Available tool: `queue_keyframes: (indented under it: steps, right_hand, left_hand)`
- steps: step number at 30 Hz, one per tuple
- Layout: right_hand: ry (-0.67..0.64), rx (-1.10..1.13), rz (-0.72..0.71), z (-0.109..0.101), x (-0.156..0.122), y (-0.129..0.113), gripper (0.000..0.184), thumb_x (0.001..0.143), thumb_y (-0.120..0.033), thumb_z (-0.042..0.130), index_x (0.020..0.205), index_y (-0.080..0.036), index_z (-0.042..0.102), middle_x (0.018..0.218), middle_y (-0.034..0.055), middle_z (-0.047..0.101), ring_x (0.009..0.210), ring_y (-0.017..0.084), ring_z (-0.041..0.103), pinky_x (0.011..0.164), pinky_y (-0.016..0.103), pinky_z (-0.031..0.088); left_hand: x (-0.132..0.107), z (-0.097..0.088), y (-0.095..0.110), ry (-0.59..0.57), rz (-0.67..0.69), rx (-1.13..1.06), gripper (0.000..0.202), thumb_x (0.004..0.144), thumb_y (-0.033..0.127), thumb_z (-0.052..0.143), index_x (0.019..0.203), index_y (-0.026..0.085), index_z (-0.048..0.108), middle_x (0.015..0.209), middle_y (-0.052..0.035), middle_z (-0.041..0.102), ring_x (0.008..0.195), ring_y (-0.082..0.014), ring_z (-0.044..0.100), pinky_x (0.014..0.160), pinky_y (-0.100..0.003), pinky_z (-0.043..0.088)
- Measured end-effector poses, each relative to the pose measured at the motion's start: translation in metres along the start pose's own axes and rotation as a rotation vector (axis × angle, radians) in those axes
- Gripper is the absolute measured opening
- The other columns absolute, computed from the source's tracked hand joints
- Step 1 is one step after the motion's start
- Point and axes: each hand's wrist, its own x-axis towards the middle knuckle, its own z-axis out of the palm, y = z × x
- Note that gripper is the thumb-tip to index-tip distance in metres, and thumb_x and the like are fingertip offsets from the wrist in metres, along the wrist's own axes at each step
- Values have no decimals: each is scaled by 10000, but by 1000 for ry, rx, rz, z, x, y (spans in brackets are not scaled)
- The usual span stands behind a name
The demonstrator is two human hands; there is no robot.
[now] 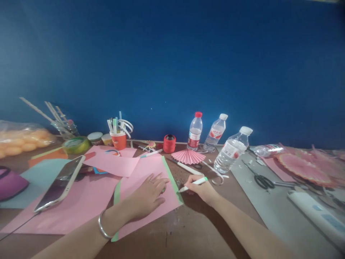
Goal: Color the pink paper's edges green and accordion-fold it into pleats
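My left hand (147,196) lies flat with fingers spread on a pink paper sheet (145,169) that has green strips along its edges. It wears a ring, and a silver bangle sits on the wrist. My right hand (202,189) is closed on a white pen with a green cap (192,184). The pen tip rests near the sheet's right green edge (172,180). A folded pink paper fan (188,156) lies just beyond the sheet.
A phone (60,181) leans at the left on more pink paper. An orange cup of pens (118,138), red thread spool (169,143), three water bottles (212,138), scissors (262,180) and pink fans (304,167) lie around. A blue wall stands behind.
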Motion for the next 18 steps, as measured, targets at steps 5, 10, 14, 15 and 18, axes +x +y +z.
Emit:
queue_keyframes:
  steps: [5, 10, 14, 15, 18]
  right_hand:
    - [-31, 31, -1, 0, 1, 4, 143, 596, -218, 650, 504, -161, 557, 419, -35, 544, 409, 93, 467, 419, 192, 318]
    - [-54, 124, -3, -1, 1, 3, 192, 547, -245, 683, 484, -156, 525, 449, -7, 560, 398, 105, 469, 401, 209, 327]
    - [127, 270, -111, -3, 4, 3, 263, 667, -400, 599, 566, -183, 490, 431, -48, 456, 379, 80, 373, 387, 207, 269]
    - [175, 302, -141, -3, 5, 4, 269, 684, -422, 584, 589, -191, 483, 408, -67, 405, 369, 77, 335, 382, 206, 245]
    - [274, 372, -213, -1, 6, 7, 262, 668, -413, 607, 625, -208, 450, 406, -97, 333, 365, 71, 281, 379, 205, 199]
  left_hand:
    - [-1, 1, 3, 22, -14, 17, 500, 852, 248, 432, 1341, 253, 327, 1365, -46, 442, 1356, -238, 253, 1122, -483, 136]
    - [-4, -4, 10, 69, -32, 30, 490, 841, 268, 450, 1323, 236, 365, 1321, -71, 476, 1306, -255, 334, 1098, -467, 193]
    - [-6, -5, 29, 86, 4, 31, 467, 829, 277, 478, 1289, 230, 406, 1281, -73, 507, 1235, -260, 416, 1081, -457, 237]
    - [-6, -3, 36, 77, 27, 26, 462, 810, 299, 515, 1261, 237, 434, 1267, -64, 518, 1206, -261, 442, 1066, -446, 270]
    - [-4, 10, 57, 51, 85, 9, 363, 774, 361, 593, 1117, 254, 537, 1206, -43, 559, 1125, -257, 501, 984, -397, 382]
